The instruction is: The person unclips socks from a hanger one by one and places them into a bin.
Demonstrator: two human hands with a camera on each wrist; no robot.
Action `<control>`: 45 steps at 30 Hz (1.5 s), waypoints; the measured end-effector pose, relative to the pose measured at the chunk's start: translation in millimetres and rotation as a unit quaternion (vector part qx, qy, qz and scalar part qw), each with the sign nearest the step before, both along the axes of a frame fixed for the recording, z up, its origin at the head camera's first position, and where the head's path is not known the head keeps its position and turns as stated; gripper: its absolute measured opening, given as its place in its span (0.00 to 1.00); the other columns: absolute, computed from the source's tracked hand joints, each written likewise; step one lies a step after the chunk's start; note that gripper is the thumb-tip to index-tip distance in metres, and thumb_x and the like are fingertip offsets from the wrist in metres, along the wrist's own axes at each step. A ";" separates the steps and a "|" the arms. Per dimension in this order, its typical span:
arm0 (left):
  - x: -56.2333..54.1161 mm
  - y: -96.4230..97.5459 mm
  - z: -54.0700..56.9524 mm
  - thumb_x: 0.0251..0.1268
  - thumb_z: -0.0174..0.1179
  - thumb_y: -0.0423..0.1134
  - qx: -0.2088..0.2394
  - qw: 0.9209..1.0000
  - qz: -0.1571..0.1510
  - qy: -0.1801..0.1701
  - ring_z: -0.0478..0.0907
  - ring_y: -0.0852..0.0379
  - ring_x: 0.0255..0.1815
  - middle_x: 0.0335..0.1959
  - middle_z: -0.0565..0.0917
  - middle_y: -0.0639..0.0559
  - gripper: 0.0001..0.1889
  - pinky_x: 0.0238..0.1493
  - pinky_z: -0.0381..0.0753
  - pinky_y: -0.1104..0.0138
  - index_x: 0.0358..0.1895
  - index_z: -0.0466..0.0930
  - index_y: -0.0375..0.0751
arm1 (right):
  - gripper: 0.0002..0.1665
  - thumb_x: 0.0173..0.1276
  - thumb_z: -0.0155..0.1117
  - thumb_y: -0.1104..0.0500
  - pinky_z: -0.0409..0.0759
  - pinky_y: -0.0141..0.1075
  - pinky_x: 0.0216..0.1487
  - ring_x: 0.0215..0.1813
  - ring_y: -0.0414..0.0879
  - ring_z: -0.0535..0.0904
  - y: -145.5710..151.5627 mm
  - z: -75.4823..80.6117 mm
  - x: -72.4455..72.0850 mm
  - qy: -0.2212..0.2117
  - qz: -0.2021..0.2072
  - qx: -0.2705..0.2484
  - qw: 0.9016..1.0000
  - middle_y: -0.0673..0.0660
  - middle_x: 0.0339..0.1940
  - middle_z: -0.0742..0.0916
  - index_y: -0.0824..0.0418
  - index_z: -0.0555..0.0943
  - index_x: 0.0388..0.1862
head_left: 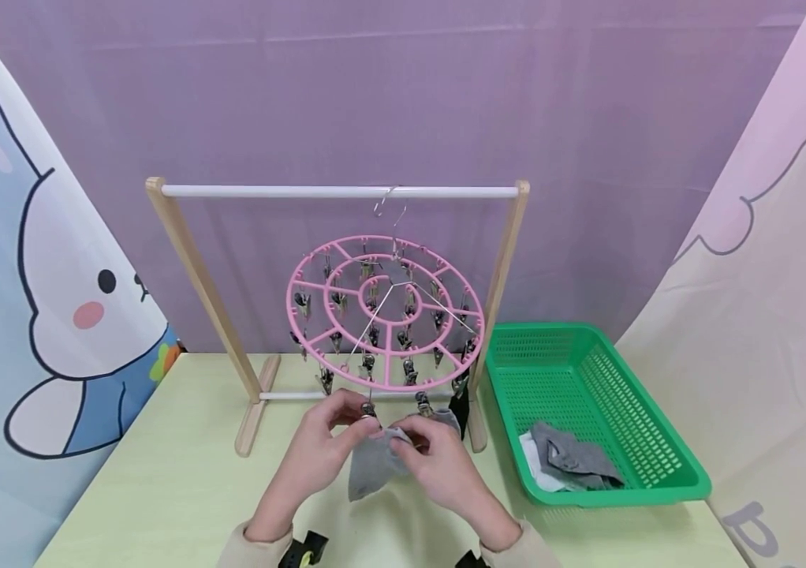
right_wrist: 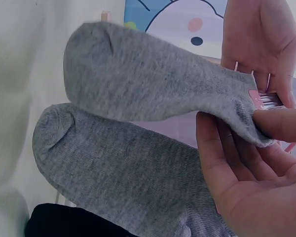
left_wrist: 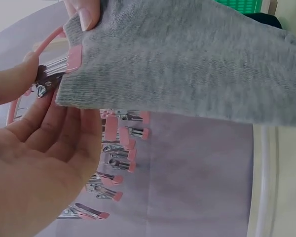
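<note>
My left hand (head_left: 321,443) pinches a metal clip with pink tips (left_wrist: 74,58) between thumb and fingers. The clip's tips sit over the cuff of a grey sock (left_wrist: 187,64). With thumb and fingers, my right hand (right_wrist: 256,182) holds the same cuff at its other side. A second grey sock (right_wrist: 118,168) hangs just beside it, and a black cloth item (right_wrist: 74,222) hangs beyond that. Above both hands is the pink round clip hanger (head_left: 290,304), with several clips dangling from its rings.
A wooden rack with a white top bar (head_left: 268,192) carries the hanger by a hook. To the right stands a green basket (head_left: 687,477) with a dark grey cloth piece (head_left: 576,457) and a white one (head_left: 534,465) inside. A purple curtain (head_left: 304,102) backs the pale table (head_left: 140,473).
</note>
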State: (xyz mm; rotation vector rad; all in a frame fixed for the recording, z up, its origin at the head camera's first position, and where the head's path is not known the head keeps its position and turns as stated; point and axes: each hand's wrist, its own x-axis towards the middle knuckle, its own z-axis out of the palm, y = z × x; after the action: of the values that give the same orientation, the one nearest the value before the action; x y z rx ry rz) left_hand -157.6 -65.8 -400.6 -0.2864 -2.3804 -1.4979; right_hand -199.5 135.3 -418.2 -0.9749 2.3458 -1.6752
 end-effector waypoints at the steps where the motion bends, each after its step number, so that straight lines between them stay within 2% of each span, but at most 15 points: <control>1: -0.3 0.0 -0.4 0.67 0.68 0.38 0.000 1.000 0.001 0.007 0.82 0.58 0.41 0.38 0.84 0.56 0.08 0.51 0.83 0.63 0.45 0.83 0.42 | 0.07 0.73 0.65 0.64 0.82 0.32 0.40 0.38 0.40 0.81 0.2 0.1 -0.1 -0.002 0.000 0.000 1.000 0.51 0.38 0.87 0.62 0.86 0.47; 8: -2.0 1.8 -3.9 0.64 0.70 0.36 -0.019 0.997 0.000 0.078 0.80 0.61 0.36 0.32 0.81 0.62 0.06 0.46 0.83 0.63 0.38 0.81 0.49 | 0.05 0.72 0.65 0.65 0.83 0.32 0.40 0.36 0.39 0.82 -0.5 -2.6 -1.5 0.003 -0.004 0.004 1.000 0.50 0.36 0.87 0.62 0.86 0.43; 11: -1.8 2.7 -5.7 0.63 0.71 0.36 -0.024 0.996 0.002 0.089 0.80 0.61 0.36 0.31 0.81 0.62 0.07 0.44 0.82 0.63 0.36 0.81 0.50 | 0.05 0.70 0.66 0.66 0.83 0.32 0.38 0.35 0.37 0.81 -0.7 -5.9 -1.4 0.007 -0.008 0.008 1.000 0.50 0.35 0.87 0.61 0.87 0.42; 21: 0.7 2.8 -4.9 0.63 0.70 0.36 -0.017 0.998 0.035 0.058 0.80 0.61 0.37 0.31 0.81 0.64 0.05 0.45 0.82 0.62 0.36 0.82 0.49 | 0.05 0.69 0.66 0.66 0.81 0.32 0.36 0.34 0.37 0.81 2.0 -12.3 -0.5 -0.001 -0.008 0.026 1.000 0.49 0.35 0.87 0.60 0.87 0.40; 26: 1.1 2.1 -3.1 0.64 0.70 0.36 0.004 0.997 0.058 0.041 0.81 0.60 0.37 0.31 0.81 0.60 0.06 0.45 0.83 0.62 0.39 0.82 0.47 | 0.06 0.69 0.65 0.65 0.81 0.32 0.35 0.34 0.38 0.80 10.0 -10.1 -0.7 0.000 -0.012 0.034 0.999 0.48 0.34 0.86 0.58 0.87 0.39; 33: 0.9 1.5 -1.7 0.65 0.70 0.37 0.054 0.995 0.080 0.012 0.81 0.58 0.38 0.35 0.82 0.52 0.10 0.45 0.84 0.67 0.44 0.80 0.39 | 0.06 0.68 0.64 0.66 0.78 0.32 0.31 0.31 0.39 0.76 28.6 3.0 1.2 -0.011 -0.022 0.039 0.999 0.47 0.31 0.83 0.55 0.85 0.36; 36: 2.0 0.7 0.0 0.64 0.71 0.37 0.074 0.994 0.084 0.002 0.81 0.56 0.40 0.37 0.81 0.50 0.12 0.47 0.84 0.67 0.45 0.79 0.37 | 0.07 0.67 0.65 0.66 0.77 0.31 0.30 0.29 0.39 0.76 38.8 11.0 1.5 -0.007 -0.040 0.039 0.998 0.47 0.29 0.83 0.54 0.85 0.35; 40: 1.6 -2.0 0.6 0.65 0.70 0.36 0.074 0.993 0.092 0.008 0.81 0.55 0.42 0.39 0.82 0.49 0.13 0.48 0.84 0.67 0.47 0.79 0.36 | 0.08 0.67 0.65 0.67 0.76 0.32 0.28 0.28 0.39 0.75 54.7 19.6 -0.1 -0.002 -0.071 0.040 0.997 0.47 0.27 0.82 0.53 0.85 0.35; 45: 1.2 -5.9 0.5 0.66 0.69 0.34 0.065 0.993 0.100 0.017 0.81 0.56 0.42 0.41 0.83 0.49 0.13 0.48 0.83 0.68 0.50 0.79 0.36 | 0.07 0.68 0.65 0.67 0.74 0.32 0.25 0.25 0.40 0.73 75.6 30.4 -3.9 -0.001 -0.089 0.030 0.996 0.50 0.26 0.82 0.56 0.86 0.38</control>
State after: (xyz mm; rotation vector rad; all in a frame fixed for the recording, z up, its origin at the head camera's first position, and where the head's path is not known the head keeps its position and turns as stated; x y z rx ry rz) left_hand -156.4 -71.7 -400.1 -0.0410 -2.1996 -1.5322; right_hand -203.4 210.9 -387.8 -0.7755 2.5319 -1.6509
